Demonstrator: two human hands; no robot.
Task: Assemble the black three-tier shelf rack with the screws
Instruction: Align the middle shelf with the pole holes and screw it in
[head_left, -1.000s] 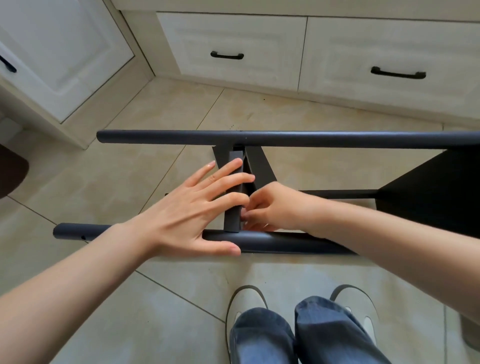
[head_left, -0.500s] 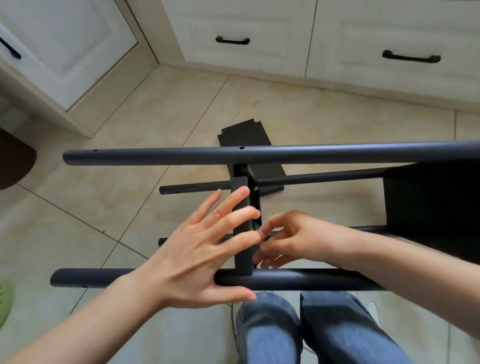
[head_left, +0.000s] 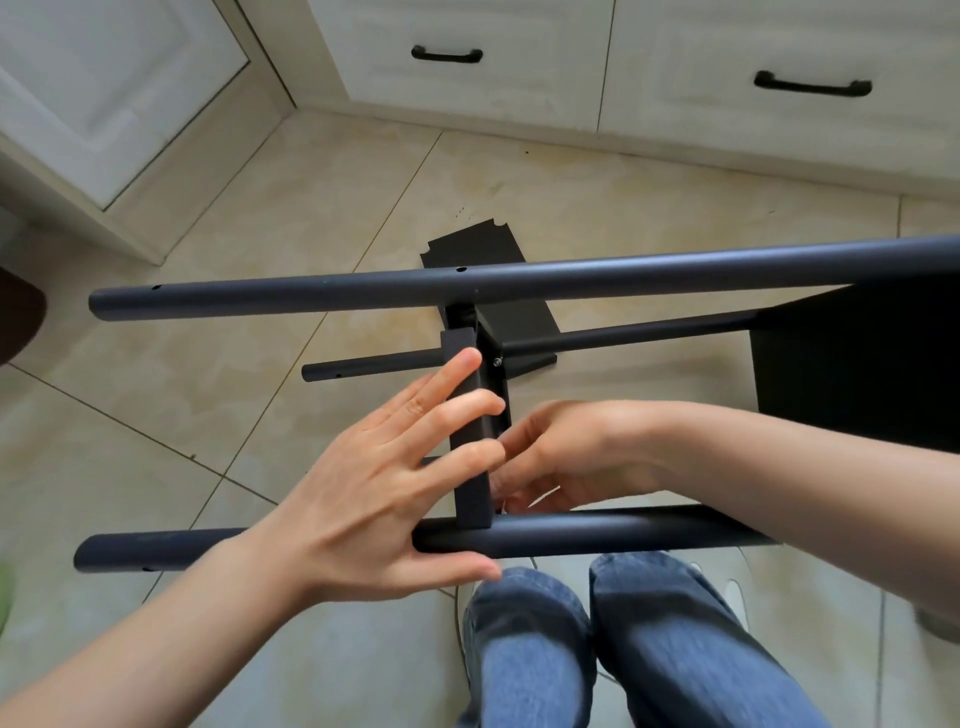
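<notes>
The black rack lies on its side above the floor. Its far tube (head_left: 623, 273) and near tube (head_left: 597, 532) run left to right. A middle shelf panel (head_left: 471, 501) stands edge-on between them, with a small screw (head_left: 497, 362) near its upper end. My left hand (head_left: 374, 493) presses straight fingers against the panel's left face, thumb under the near tube. My right hand (head_left: 571, 457) is curled at the panel's right side just above the near tube. Its fingertips are hidden. Another black shelf (head_left: 857, 374) fills the right end.
Two lower tubes (head_left: 374, 366) of the rack lie toward the tiled floor (head_left: 208, 395). White cabinets with black drawer handles (head_left: 813, 85) line the back. My legs in jeans (head_left: 597, 649) are right under the near tube.
The view has tilted so the rack sits lower and larger, showing the shelf's far side and the lower tubes. My right hand has opened slightly and shifted toward the near tube. My left hand stays pressed.
</notes>
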